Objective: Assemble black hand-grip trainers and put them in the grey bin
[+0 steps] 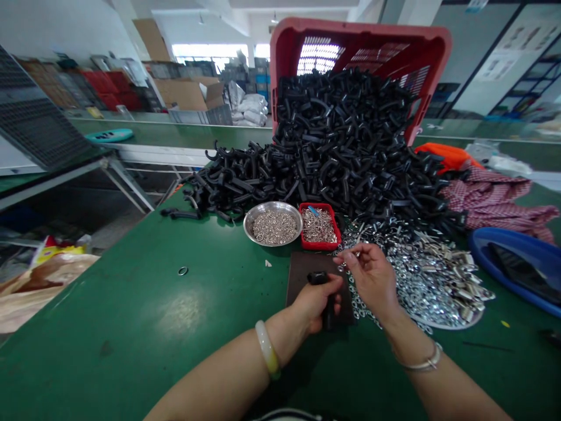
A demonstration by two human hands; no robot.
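Leftward on the green bench (131, 327) lies a small ring (183, 271). Near the centre, a metal bowl (273, 224) of tiny parts sits just beside a red tub (319, 245). Below them, the left hand (313, 304) has its fingers wrapped round a black part (328, 313) over a dark mat (300, 272). Right of it, the right hand (374, 280) has fingertips drawn together; whether they grip something, I cannot tell. Shiny metal pieces (429, 275) spread beyond, then a blue tray (486, 237) at the right edge.
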